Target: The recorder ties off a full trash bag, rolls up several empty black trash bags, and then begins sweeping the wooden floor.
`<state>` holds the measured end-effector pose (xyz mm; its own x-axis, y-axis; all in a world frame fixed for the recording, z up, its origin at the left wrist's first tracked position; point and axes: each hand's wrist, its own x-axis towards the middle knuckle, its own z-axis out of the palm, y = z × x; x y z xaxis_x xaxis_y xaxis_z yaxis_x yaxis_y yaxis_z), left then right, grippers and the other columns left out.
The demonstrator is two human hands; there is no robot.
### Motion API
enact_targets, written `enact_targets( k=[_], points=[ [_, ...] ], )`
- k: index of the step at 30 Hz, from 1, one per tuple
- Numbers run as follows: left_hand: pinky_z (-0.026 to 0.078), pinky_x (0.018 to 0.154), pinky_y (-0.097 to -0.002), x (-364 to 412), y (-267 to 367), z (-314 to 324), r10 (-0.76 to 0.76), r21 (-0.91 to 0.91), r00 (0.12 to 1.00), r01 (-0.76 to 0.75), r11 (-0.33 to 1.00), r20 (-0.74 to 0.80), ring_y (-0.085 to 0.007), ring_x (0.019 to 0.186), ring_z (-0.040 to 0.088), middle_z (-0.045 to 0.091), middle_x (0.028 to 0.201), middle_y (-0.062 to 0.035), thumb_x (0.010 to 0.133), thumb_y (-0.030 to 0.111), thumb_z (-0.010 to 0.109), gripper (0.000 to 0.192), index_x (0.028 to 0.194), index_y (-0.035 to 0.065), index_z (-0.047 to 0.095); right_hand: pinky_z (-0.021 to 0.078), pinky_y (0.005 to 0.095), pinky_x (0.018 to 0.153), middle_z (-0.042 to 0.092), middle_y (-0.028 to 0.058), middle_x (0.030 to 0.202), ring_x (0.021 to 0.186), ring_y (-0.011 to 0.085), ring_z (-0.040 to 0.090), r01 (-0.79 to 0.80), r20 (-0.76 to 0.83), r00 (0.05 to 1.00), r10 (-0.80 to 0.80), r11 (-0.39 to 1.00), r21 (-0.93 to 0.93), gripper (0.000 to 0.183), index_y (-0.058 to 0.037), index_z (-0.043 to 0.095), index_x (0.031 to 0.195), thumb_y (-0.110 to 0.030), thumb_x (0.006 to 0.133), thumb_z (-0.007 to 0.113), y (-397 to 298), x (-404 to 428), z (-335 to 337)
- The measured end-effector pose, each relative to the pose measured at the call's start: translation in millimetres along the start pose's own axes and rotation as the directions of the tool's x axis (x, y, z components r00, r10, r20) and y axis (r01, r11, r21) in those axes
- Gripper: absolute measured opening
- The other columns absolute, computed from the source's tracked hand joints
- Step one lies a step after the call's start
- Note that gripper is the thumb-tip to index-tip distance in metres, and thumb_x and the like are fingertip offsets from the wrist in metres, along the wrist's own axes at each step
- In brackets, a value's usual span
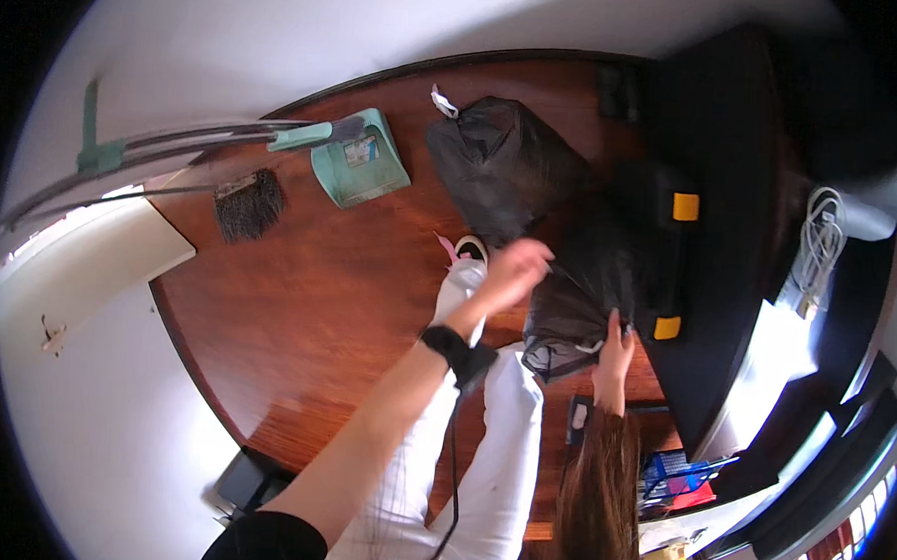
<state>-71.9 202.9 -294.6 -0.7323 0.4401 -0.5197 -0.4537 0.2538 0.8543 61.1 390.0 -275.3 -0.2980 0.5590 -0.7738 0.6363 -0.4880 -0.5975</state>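
A black plastic bag [567, 315] lies in front of my feet with its gathered mouth toward me, where a bit of white drawstring shows. My right hand [615, 356] grips the bag's right side, the fingers pressed into the plastic. Over its left edge is my left hand [522, 268], slightly blurred with fingers curled; whether it pinches the plastic is unclear. Farther off, a second black plastic bag [506, 166] rests full on the floor, its top gathered with a white tie.
A green dustpan [371, 171] and a broom [249, 204] stand on the wooden floor [327, 297] at left. To the right is a black case with yellow latches [685, 206], against dark furniture [728, 240]. A coiled white cable [822, 244] lies farther right.
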Motion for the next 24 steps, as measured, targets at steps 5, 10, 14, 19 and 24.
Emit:
enact_targets(
  k=[5,10,14,19,24],
  points=[
    [0.042,0.084,-0.0388,142,-89,-189,0.021,0.292,0.68,0.287,0.912,-0.733,-0.0307,0.097,0.054,0.058,0.101,-0.0196,0.066,0.024,0.066,0.044,0.101,-0.0022,0.058,0.0427,0.0298,0.081,0.058,0.0079,0.113,0.097,0.017,0.054,0.083,-0.013,0.996,-0.086,0.987,-0.135,0.043,0.0035,0.053,0.117,-0.029,0.089,0.058,16,7,-10],
    [0.043,0.082,-0.0315,247,-120,-277,-0.094,-0.039,0.853,0.086,0.996,-0.514,-0.0216,0.097,0.056,0.061,0.1,-0.0119,0.074,0.027,0.067,0.043,0.107,-0.0003,0.059,0.0461,0.032,0.085,0.055,0.0117,0.118,0.102,0.021,0.056,-0.023,-0.184,0.982,0.036,0.997,0.068,0.045,0.0037,0.05,0.119,-0.026,0.087,0.061,60,28,-34],
    [0.045,0.073,-0.0311,282,-144,-315,-0.25,0.008,0.646,0.368,0.93,-0.721,-0.0183,0.084,0.057,0.062,0.087,-0.0088,0.078,0.026,0.063,0.031,0.094,-0.0007,0.061,0.0428,0.0314,0.089,0.054,0.012,0.119,0.106,0.0218,0.053,0.024,-0.225,0.974,-0.033,0.999,-0.045,0.045,0.0004,0.05,0.122,-0.027,0.088,0.059,87,45,-48],
    [0.043,0.077,-0.0364,320,-143,-253,-0.45,-0.159,0.783,0.425,0.891,-0.43,-0.0241,0.089,0.057,0.06,0.099,-0.0151,0.081,0.032,0.06,0.044,0.107,-0.0033,0.056,0.0425,0.0307,0.089,0.055,0.0116,0.118,0.105,0.0206,0.052,-0.015,-0.306,0.951,-0.042,0.983,-0.183,0.044,0.0016,0.05,0.122,-0.027,0.089,0.058,86,42,-69],
    [0.046,0.067,-0.035,318,-133,-290,-0.099,0.235,0.857,0.247,0.94,-0.506,-0.0209,0.073,0.06,0.064,0.078,-0.0121,0.08,0.031,0.058,0.036,0.086,-0.0045,0.064,0.0422,0.0301,0.089,0.055,0.0113,0.117,0.104,0.0195,0.052,0.055,-0.155,0.981,-0.119,0.929,-0.366,0.044,0.0028,0.05,0.121,-0.026,0.089,0.058,86,45,-46]
  ],
)
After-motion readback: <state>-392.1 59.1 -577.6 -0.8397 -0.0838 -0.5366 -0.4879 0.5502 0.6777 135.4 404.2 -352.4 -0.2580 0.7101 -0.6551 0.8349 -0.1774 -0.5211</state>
